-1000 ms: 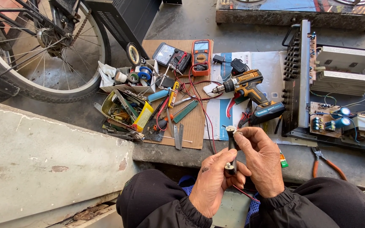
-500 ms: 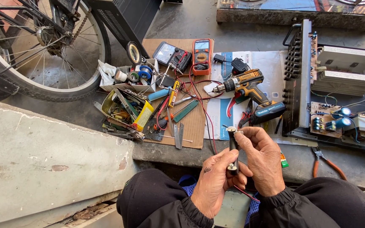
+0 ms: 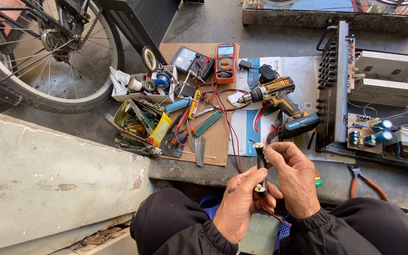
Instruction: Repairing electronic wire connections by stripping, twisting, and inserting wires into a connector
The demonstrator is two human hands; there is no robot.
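Bicycle wheel (image 3: 48, 52): upper left, standing on the ground beyond the worktop edge.
Worktop (image 3: 199, 172): grey concrete slab, carrying a cardboard sheet (image 3: 216, 141) and papers under the tools.
Open amplifier chassis (image 3: 378, 108): right side, circuit boards and blue capacitors exposed.
Cordless drill (image 3: 279, 104): yellow and black, lying on the papers, chuck pointing left, just above the hands.
Parts tin (image 3: 142, 125): yellow, filled with small tools, left of the cardboard.
Multimeters (image 3: 225, 61): an orange one beside a dark one, at the top of the cardboard, red leads trailing down.
Pliers (image 3: 364, 182): orange handles, on the worktop right of the hands.
Left hand (image 3: 239, 208): its grip is closed round the lower end of a dark cylindrical tool (image 3: 260, 167), fingers curled under the metal tip.
Right hand (image 3: 296, 177): its grip is closed on the tool's upper end, thumb and fingertips pinching near the top.
Tool position: upright between both hands, above the lap, at the near edge of the worktop; a red wire (image 3: 277, 217) runs off below it.
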